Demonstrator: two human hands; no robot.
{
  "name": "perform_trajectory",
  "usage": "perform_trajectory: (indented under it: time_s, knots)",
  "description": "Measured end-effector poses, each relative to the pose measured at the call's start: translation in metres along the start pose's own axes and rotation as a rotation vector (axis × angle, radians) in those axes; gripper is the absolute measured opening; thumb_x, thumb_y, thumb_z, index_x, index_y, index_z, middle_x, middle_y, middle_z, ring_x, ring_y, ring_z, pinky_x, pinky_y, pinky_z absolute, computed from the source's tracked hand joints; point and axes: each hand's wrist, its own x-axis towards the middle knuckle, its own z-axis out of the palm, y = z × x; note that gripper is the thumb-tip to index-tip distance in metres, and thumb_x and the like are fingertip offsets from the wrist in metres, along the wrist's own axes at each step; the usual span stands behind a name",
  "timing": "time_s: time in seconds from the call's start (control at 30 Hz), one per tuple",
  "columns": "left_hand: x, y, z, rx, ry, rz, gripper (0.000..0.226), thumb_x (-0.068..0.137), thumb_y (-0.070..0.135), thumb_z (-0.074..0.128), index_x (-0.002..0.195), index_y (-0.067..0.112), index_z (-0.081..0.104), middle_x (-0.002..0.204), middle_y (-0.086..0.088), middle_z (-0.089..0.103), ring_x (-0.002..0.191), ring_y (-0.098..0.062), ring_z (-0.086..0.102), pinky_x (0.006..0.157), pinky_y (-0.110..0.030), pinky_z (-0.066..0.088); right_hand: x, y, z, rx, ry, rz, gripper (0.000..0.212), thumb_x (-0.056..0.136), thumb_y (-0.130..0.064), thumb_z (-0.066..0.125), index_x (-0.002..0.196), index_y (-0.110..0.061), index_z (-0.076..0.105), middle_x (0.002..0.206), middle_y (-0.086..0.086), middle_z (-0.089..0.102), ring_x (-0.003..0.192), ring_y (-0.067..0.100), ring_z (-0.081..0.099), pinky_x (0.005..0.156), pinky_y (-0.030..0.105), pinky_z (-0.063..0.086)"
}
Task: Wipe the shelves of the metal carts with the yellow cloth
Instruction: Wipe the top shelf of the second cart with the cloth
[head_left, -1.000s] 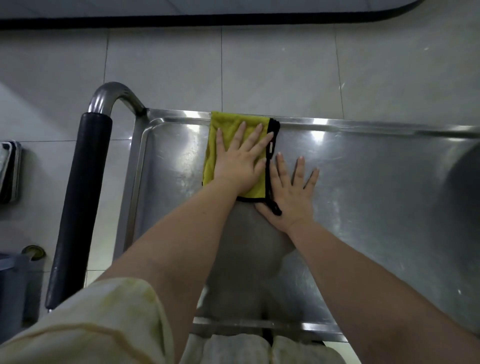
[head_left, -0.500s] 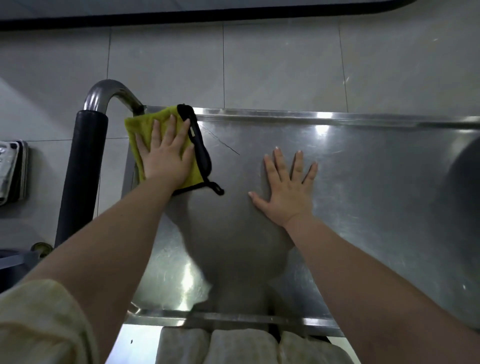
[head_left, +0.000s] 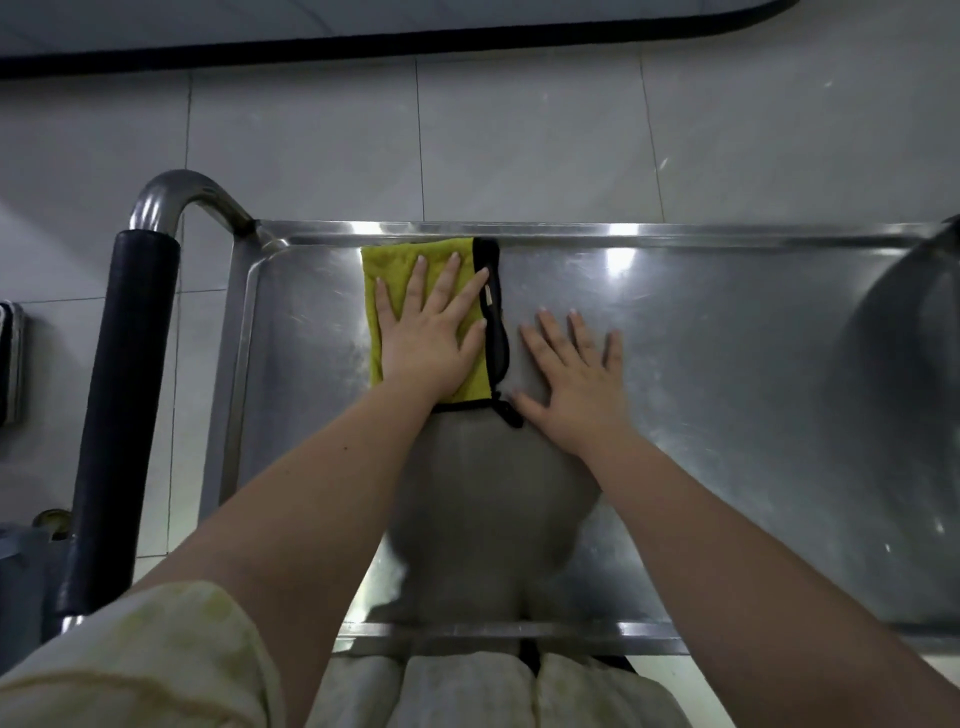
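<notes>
On shelf (head_left: 727, 415) | left hand (head_left: 426, 338) flat on yellow cloth (head_left: 384, 270)

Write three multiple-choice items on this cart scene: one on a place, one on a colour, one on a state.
1. Where on the shelf does the cloth lie?
A) at the near rim
B) at the far rim
C) at its right end

2. What colour is the cloth's edging?
A) red
B) white
C) black

3. How does the right hand lie?
A) flat on the bare shelf
B) gripping the cloth
C) fisted in the air

Key:
1 B, the cloth's top edge meets the far rim.
2 C, a black band runs down its right side.
3 A, its fingers are spread on the metal beside the cloth.
</notes>
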Motion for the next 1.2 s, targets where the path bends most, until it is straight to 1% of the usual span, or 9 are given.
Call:
perform_trajectory:
  time_s: [0.13, 0.3, 0.43, 0.57, 0.63, 0.77, 0.93, 1.1, 1.2]
  knots:
    - [0.000, 0.001, -0.002, 0.014, -0.024, -0.001, 0.058, 0.097, 0.058, 0.014, 0.151, 0.049, -0.005, 0.164, 0.013, -0.008, 0.150, -0.023, -0.013, 0.115, -0.063, -0.009, -0.044, 0.042, 0.017, -0.007, 0.069, 0.123, 0.076, 0.091, -0.070, 0.018, 0.156, -0.037, -0.003, 0.165, -0.004, -0.005, 0.150, 0.033, -0.011, 0.119, 0.055, -0.006]
    - [-0.004, 0.027, 0.000, -0.017, -0.034, -0.068, 0.057, 0.098, 0.056, 0.014, 0.152, 0.048, -0.003, 0.164, 0.011, -0.006, 0.150, -0.025, -0.013, 0.113, -0.065, -0.010, -0.047, 0.041, 0.024, -0.022, 0.069, 0.125, 0.077, 0.092, -0.067, 0.020, 0.157, -0.032, 0.001, 0.165, 0.001, -0.004, 0.149, 0.037, -0.009, 0.119, 0.058, 0.000]
    - [-0.003, 0.082, 0.009, 0.017, -0.042, 0.086, 0.057, 0.098, 0.056, 0.013, 0.152, 0.047, -0.005, 0.164, 0.011, -0.006, 0.150, -0.027, -0.011, 0.112, -0.068, -0.008, -0.046, 0.046, 0.030, 0.000, 0.095, 0.107, 0.079, 0.089, -0.066, 0.026, 0.157, -0.027, 0.011, 0.165, 0.003, 0.007, 0.149, 0.040, 0.001, 0.118, 0.060, 0.004]
    - [-0.008, 0.097, 0.015, 0.025, -0.049, 0.165, 0.059, 0.096, 0.060, 0.016, 0.152, 0.048, 0.000, 0.164, 0.012, -0.001, 0.151, -0.025, -0.008, 0.112, -0.067, -0.007, -0.046, 0.051, 0.030, 0.045, 0.105, 0.106, 0.087, 0.084, -0.066, 0.034, 0.156, -0.026, 0.008, 0.165, -0.002, 0.007, 0.150, 0.035, 0.002, 0.119, 0.058, 0.005]
    - [-0.015, 0.075, 0.012, 0.017, -0.042, 0.142, 0.062, 0.093, 0.063, 0.017, 0.152, 0.049, 0.003, 0.164, 0.014, 0.000, 0.151, -0.022, -0.007, 0.113, -0.067, -0.008, -0.047, 0.050, 0.028, 0.051, 0.116, 0.104, 0.082, 0.086, -0.068, 0.030, 0.156, -0.028, 0.011, 0.165, -0.004, 0.008, 0.151, 0.033, 0.001, 0.119, 0.055, 0.002]
    - [-0.042, -0.014, 0.007, 0.027, -0.002, -0.007, 0.064, 0.090, 0.064, 0.018, 0.152, 0.050, 0.006, 0.164, 0.015, 0.003, 0.151, -0.021, -0.003, 0.115, -0.063, -0.002, -0.045, 0.049, 0.027, 0.018, 0.085, 0.126, 0.081, 0.088, -0.072, 0.024, 0.156, -0.033, 0.001, 0.165, -0.008, -0.004, 0.150, 0.029, -0.012, 0.120, 0.051, -0.006]
    - [-0.087, -0.105, -0.003, 0.011, -0.020, -0.183, 0.064, 0.091, 0.063, 0.015, 0.153, 0.047, 0.009, 0.164, 0.010, 0.006, 0.151, -0.024, -0.002, 0.115, -0.064, -0.006, -0.044, 0.044, 0.029, -0.002, 0.084, 0.125, 0.082, 0.087, -0.071, 0.022, 0.156, -0.031, 0.001, 0.165, -0.006, -0.005, 0.150, 0.032, -0.011, 0.119, 0.054, -0.005]
    - [-0.097, -0.060, 0.007, -0.058, -0.002, -0.301, 0.062, 0.092, 0.059, 0.014, 0.153, 0.047, 0.008, 0.164, 0.011, 0.003, 0.151, -0.028, -0.004, 0.110, -0.068, -0.010, -0.047, 0.038, 0.032, -0.034, 0.080, 0.134, 0.081, 0.090, -0.070, 0.018, 0.156, -0.029, -0.003, 0.165, -0.002, -0.008, 0.149, 0.035, -0.012, 0.119, 0.057, -0.005]
    - [-0.097, 0.003, 0.018, -0.022, -0.025, -0.170, 0.063, 0.091, 0.057, 0.014, 0.153, 0.045, 0.007, 0.163, 0.012, 0.003, 0.151, -0.029, -0.003, 0.110, -0.070, -0.006, -0.046, 0.039, 0.031, -0.053, 0.067, 0.139, 0.080, 0.090, -0.069, 0.016, 0.156, -0.028, -0.005, 0.165, -0.001, -0.009, 0.149, 0.036, -0.012, 0.118, 0.056, -0.007]
